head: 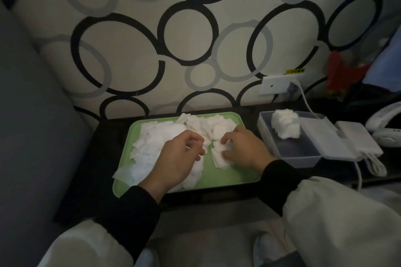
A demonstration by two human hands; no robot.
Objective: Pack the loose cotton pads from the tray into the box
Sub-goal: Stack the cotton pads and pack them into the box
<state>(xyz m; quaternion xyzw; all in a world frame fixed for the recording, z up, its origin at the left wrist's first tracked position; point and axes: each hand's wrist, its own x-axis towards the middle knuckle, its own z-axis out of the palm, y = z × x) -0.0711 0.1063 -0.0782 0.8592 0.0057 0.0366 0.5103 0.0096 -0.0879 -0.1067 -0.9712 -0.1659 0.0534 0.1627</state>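
A green tray (234, 174) lies on the dark table, heaped with loose white cotton pads (152, 143) over its left and far parts. My left hand (180, 156) hovers over the pile's middle with fingers curled; whether it holds a pad is unclear. My right hand (243, 147) pinches a small stack of pads (219, 154) on the tray's right part. To the right stands a clear plastic box (308, 159) with its lid (355, 141) hinged open; a bunch of pads (285, 123) sits in its far end.
A white cable (306, 97) runs from a wall socket (275, 85) past the box. White devices (386, 125) lie at the far right. A grey cushion (32, 115) rises on the left. The patterned wall stands right behind the tray.
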